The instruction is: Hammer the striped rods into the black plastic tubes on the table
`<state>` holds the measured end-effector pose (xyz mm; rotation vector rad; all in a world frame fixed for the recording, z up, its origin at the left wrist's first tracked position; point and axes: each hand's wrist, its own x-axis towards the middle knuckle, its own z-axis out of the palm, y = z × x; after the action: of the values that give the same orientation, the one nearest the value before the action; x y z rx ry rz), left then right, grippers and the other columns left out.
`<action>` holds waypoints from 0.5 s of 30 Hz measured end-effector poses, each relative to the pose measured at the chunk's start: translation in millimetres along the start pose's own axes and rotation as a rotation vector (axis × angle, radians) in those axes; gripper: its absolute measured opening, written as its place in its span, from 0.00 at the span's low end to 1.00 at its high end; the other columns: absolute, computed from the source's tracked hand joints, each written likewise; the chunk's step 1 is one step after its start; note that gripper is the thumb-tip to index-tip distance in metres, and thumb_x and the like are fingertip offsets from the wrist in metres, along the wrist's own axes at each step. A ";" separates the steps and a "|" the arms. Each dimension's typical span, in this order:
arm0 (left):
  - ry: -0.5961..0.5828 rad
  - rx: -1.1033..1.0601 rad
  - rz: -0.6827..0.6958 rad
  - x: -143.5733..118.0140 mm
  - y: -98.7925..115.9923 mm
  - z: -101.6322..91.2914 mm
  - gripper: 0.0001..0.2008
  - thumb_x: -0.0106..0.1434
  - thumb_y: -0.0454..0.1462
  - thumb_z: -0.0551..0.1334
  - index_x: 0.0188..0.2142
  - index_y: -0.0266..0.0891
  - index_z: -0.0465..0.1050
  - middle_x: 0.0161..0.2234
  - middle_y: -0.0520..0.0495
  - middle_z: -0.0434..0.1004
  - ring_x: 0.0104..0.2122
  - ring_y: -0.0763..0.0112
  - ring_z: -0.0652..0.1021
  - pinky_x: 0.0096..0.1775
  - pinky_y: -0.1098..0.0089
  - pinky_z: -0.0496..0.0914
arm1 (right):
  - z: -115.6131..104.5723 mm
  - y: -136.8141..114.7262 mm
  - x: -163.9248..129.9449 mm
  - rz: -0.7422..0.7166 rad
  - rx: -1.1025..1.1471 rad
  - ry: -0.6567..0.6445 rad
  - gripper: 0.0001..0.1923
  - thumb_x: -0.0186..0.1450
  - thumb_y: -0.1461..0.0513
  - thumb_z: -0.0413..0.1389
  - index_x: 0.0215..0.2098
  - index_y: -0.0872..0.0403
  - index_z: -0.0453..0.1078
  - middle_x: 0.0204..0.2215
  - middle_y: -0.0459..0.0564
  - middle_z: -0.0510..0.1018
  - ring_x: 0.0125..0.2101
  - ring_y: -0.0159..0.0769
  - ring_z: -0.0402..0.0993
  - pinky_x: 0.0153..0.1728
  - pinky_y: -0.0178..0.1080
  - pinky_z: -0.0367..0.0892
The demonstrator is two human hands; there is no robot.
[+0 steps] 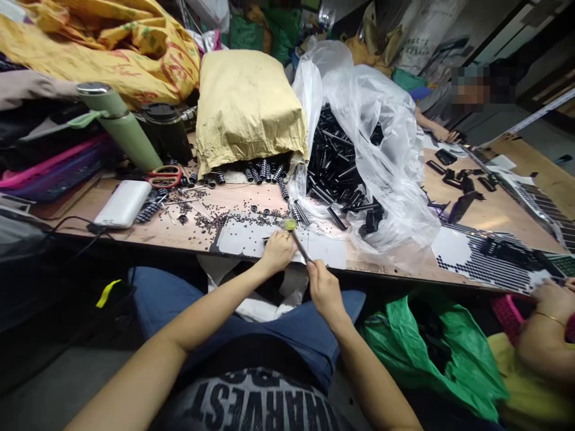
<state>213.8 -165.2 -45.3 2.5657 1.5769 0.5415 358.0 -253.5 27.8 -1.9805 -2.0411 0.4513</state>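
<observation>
Held tool [300,244], clear bag [390,131] (black tubes [331,161] inside)

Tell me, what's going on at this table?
A person sits at a cluttered table, the right hand gripping a dark-handled tool with a yellowish end. The left hand is close to that end, over a pale sheet; whether it pinches anything is hard to tell. Small black pieces lie scattered around. Behind, black tubes fill an open plastic bag beside a pale yellow sack. Another person's hand shows at the right edge.
</observation>
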 end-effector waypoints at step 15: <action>0.338 -0.167 -0.782 78.1 -154.2 -58.3 0.25 0.65 0.40 0.57 0.56 0.25 0.61 0.53 0.21 0.64 0.52 0.45 0.69 0.49 0.51 0.66 | 32.4 104.1 88.2 0.008 -0.374 0.499 0.23 0.70 0.53 0.43 0.50 0.59 0.68 0.50 0.64 0.72 0.47 0.52 0.66 0.47 0.49 0.58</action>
<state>95.0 -31.4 -9.6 1.5862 2.3131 0.9638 437.6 -164.5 -45.7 -2.0272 -1.8818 -0.4212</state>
